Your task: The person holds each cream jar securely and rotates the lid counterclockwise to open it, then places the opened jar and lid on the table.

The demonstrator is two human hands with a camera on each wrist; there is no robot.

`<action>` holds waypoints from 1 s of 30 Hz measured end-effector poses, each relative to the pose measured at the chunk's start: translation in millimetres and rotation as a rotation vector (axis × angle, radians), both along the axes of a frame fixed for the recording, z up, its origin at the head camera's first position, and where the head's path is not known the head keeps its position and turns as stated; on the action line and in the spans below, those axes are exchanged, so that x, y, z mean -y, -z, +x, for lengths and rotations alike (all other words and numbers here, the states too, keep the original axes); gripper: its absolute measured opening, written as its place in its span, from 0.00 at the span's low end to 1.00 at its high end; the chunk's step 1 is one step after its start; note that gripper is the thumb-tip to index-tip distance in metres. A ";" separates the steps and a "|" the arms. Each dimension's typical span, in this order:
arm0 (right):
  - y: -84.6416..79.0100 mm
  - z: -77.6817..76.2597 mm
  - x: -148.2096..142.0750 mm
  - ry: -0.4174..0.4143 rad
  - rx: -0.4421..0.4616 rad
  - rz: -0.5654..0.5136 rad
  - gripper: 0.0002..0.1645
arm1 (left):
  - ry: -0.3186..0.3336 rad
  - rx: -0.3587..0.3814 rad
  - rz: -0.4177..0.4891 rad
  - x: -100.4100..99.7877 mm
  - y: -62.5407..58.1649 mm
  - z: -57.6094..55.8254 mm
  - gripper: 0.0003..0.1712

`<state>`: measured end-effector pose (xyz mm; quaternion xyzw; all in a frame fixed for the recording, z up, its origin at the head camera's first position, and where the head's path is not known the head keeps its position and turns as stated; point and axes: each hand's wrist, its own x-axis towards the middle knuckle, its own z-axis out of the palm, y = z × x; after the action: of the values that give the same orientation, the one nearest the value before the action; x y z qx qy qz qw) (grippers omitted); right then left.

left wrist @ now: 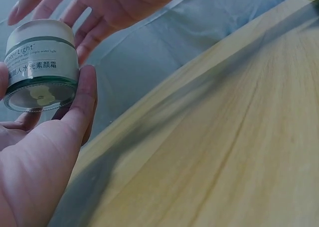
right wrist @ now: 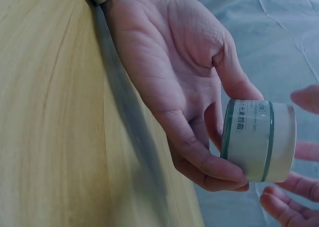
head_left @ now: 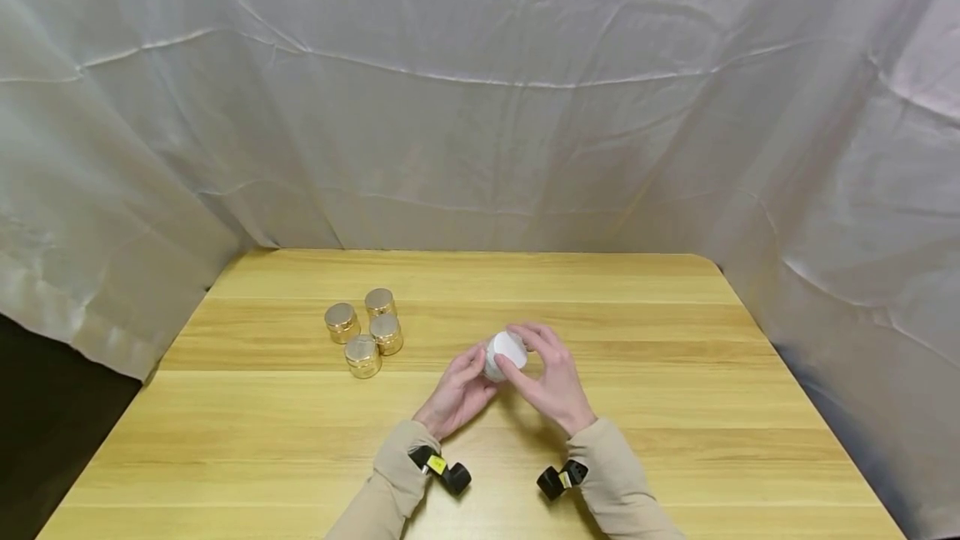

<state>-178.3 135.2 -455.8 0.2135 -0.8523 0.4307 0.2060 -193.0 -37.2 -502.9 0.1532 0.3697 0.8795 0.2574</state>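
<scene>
A cream jar with a white lid is held tilted above the table, its label and green glass edge showing in the left wrist view. My left hand grips the jar body low down, thumb on one side and fingers on the other. Around the lid, my right hand spreads its thumb and fingers loosely. In the right wrist view, the right thumb stands apart from the lid; whether the other fingers touch it I cannot tell.
Several gold-lidded jars stand in a cluster on the left of the wooden table. Grey cloth hangs behind the table and along its sides. Small black cameras are strapped to both wrists over beige sleeves.
</scene>
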 end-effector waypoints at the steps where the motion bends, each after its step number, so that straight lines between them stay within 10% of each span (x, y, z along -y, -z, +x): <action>1: 0.1 0.3 0.5 0.017 -0.001 -0.001 0.25 | 0.000 -0.001 0.000 -0.1 0.0 0.0 0.36; 17: -2.3 1.0 -1.8 -0.081 0.069 -0.038 0.24 | 0.014 -0.014 -0.007 0.1 -0.9 1.1 0.38; 30: -0.2 -0.4 2.1 0.008 -0.047 -0.023 0.22 | 0.018 0.002 0.001 0.8 -1.9 0.6 0.38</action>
<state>-178.7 133.1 -455.6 0.2177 -0.8431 0.4345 0.2299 -192.4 -38.0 -501.0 0.1559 0.3675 0.8776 0.2654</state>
